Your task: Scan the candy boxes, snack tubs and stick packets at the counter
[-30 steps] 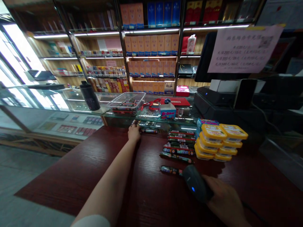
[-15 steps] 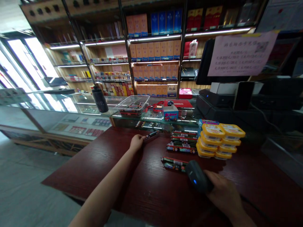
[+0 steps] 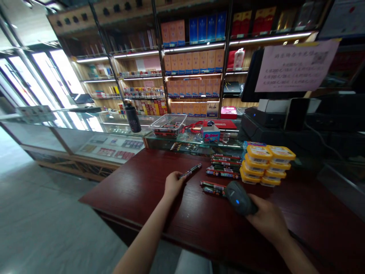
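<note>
My left hand (image 3: 173, 184) is closed on the near end of a slim dark stick packet (image 3: 191, 170), held just above the dark red wooden table (image 3: 128, 190). My right hand (image 3: 266, 215) grips a black handheld scanner (image 3: 238, 198) with a blue light. The scanner's head covers the right end of a small pile of similar packets (image 3: 212, 187). Behind it lie several more dark and red packets (image 3: 225, 166) in a stack. To their right stand yellow-lidded tubs (image 3: 258, 152), piled in two columns.
On the glass counter (image 3: 156, 141) behind the table are a clear tray (image 3: 168, 125) of packets, a blue and pink box (image 3: 210, 134) and a black bottle (image 3: 132, 118). A monitor with a pink paper sign (image 3: 296, 66) stands at the right.
The view has shifted left, so the scene sits further right. My left hand with its packet has come a little nearer to the small pile; my right hand still grips the scanner.
</note>
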Demonstrator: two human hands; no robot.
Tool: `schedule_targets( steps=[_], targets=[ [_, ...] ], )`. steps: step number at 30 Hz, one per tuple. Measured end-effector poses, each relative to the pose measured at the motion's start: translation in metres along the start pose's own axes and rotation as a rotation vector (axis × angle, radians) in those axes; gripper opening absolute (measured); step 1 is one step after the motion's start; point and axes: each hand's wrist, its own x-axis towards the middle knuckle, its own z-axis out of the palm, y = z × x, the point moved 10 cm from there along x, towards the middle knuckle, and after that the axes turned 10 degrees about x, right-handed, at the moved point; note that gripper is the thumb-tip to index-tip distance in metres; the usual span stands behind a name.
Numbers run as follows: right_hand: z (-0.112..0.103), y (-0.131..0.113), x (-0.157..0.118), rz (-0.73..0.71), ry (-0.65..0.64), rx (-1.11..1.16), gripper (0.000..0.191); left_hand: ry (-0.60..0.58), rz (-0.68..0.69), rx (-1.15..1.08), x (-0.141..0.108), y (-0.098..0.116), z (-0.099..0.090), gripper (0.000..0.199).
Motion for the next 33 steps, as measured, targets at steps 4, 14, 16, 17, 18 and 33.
schedule_targets(
  steps=[4, 14, 16, 17, 18, 33],
  targets=[
    [0.009, -0.025, 0.002, 0.106, -0.073, 0.345, 0.027, 0.107, 0.175, 0.291, -0.015, 0.018, -0.008, 0.025],
    [0.044, -0.047, 0.003, 0.194, -0.159, 0.618, 0.039, 0.143, 0.207, 0.337, -0.020, 0.016, -0.007, 0.022],
    [0.047, -0.049, 0.002, 0.198, -0.179, 0.610, 0.038, 0.151, 0.213, 0.339, -0.020, 0.016, -0.007, 0.021],
    [0.046, -0.051, 0.002, 0.196, -0.176, 0.611, 0.039, 0.159, 0.220, 0.333, -0.021, 0.016, -0.007, 0.021],
    [0.043, -0.054, 0.003, 0.190, -0.166, 0.614, 0.040, 0.167, 0.229, 0.323, -0.021, 0.016, -0.006, 0.020],
    [0.038, -0.055, 0.001, 0.199, -0.165, 0.579, 0.036, 0.160, 0.231, 0.317, -0.024, 0.019, -0.010, 0.021]
  ],
)
